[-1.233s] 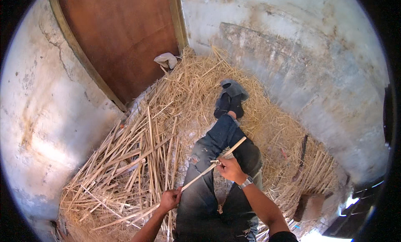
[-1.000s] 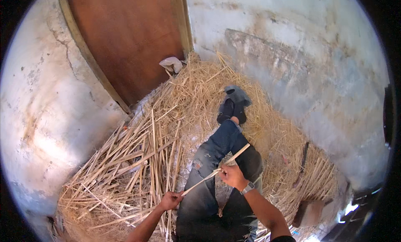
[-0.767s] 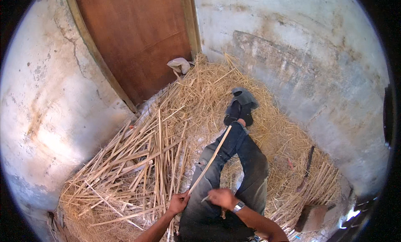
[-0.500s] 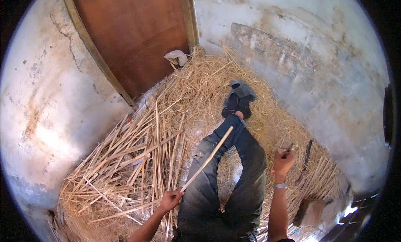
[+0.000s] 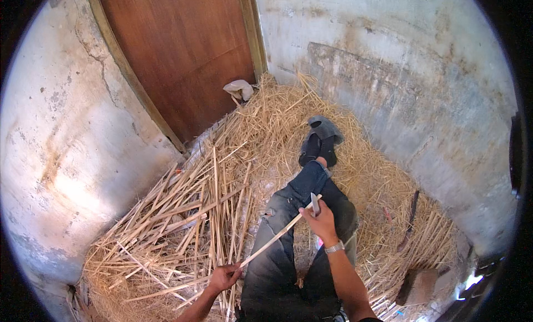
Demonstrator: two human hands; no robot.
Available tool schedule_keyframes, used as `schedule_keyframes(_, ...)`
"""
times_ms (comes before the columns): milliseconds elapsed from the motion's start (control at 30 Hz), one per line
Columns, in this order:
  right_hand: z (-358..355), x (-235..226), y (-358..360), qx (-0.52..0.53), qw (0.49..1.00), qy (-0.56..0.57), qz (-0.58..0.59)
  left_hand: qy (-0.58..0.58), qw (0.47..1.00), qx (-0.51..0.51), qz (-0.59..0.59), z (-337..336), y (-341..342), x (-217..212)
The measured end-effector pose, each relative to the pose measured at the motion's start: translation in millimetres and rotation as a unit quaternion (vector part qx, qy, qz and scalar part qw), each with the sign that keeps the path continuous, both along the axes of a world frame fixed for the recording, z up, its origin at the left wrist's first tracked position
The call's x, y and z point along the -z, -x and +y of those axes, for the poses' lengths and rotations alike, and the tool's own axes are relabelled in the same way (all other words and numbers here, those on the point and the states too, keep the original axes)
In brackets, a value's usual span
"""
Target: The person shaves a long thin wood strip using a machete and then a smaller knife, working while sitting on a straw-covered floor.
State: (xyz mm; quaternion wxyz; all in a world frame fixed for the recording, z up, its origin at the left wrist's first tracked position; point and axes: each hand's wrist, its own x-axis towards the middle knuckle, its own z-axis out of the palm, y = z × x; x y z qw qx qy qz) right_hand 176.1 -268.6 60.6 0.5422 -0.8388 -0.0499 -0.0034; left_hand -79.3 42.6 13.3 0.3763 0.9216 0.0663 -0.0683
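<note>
A long, pale bamboo strip [image 5: 272, 242] slants across my legs [image 5: 266, 277]. My left hand [image 5: 224, 277] is closed on its near end, pinched between thumb and fingers. Near the far end, my right hand [image 5: 322, 223] grips a knife [image 5: 315, 204], whose short grey blade points upward against the strip. The knife's handle is hidden inside my fingers. A metal-banded watch [image 5: 335, 247] circles my right wrist.
Many loose strips [image 5: 183, 211] lie piled on the left. Thin shavings [image 5: 283, 108] cover the floor around my dark shoes [image 5: 317, 147]. A brown door [image 5: 177, 50] and stained walls [image 5: 388, 72] enclose the corner. At right are a dark stick [image 5: 412, 214] and a brown block [image 5: 417, 286].
My right hand has swung left from beside my knee to the strip's far end, bringing the knife against it. The strip's far end now sits lower, and my left hand still holds it.
</note>
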Motion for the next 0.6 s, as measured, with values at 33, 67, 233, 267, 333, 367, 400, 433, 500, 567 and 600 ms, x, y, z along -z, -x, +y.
schedule_keyframes(33,8.2,7.1,-1.2,-0.003,1.0,0.001,0.0,0.001,1.0,-0.003,0.0,1.0,1.6,-0.1)
schedule_keyframes(67,10.8,22.2,-7.4,0.014,0.997,-0.068,0.016,-0.015,0.999,0.024,0.023,-1.4,-3.8,-0.3)
schedule_keyframes(233,23.4,57.6,-4.6,-0.014,0.967,-0.244,0.075,-0.054,0.997,0.044,-0.018,-19.0,-16.0,-7.0)
schedule_keyframes(267,27.3,61.4,3.5,-0.017,0.967,-0.242,0.078,-0.024,0.997,0.034,-0.072,-24.5,-22.1,-0.6)
schedule_keyframes(333,28.3,69.7,19.1,-0.043,0.959,-0.268,0.078,0.004,1.0,0.024,-0.02,-40.7,-39.2,-8.1)
schedule_keyframes(367,28.4,68.5,23.0,-0.041,0.961,-0.264,0.079,0.008,0.999,0.024,-0.019,-48.1,-49.1,-21.7)
schedule_keyframes(400,31.2,62.4,26.3,-0.045,0.969,-0.218,0.105,0.017,1.0,0.02,0.014,-52.4,-58.4,-34.7)
schedule_keyframes(433,32.0,55.5,30.9,-0.047,0.975,-0.174,0.131,0.024,0.998,0.018,0.049,-54.2,-62.6,-40.7)
schedule_keyframes(500,34.7,44.4,33.2,-0.056,0.983,-0.067,0.163,0.048,0.999,0.015,0.0,-55.1,-62.9,-33.4)
schedule_keyframes(567,30.6,57.3,33.9,0.002,0.986,-0.112,0.124,0.055,0.998,-0.011,0.014,-65.7,-74.6,-40.6)
schedule_keyframes(600,24.3,69.8,30.2,-0.015,0.983,-0.074,0.166,0.057,0.998,-0.006,0.015,-68.5,-79.0,-36.8)
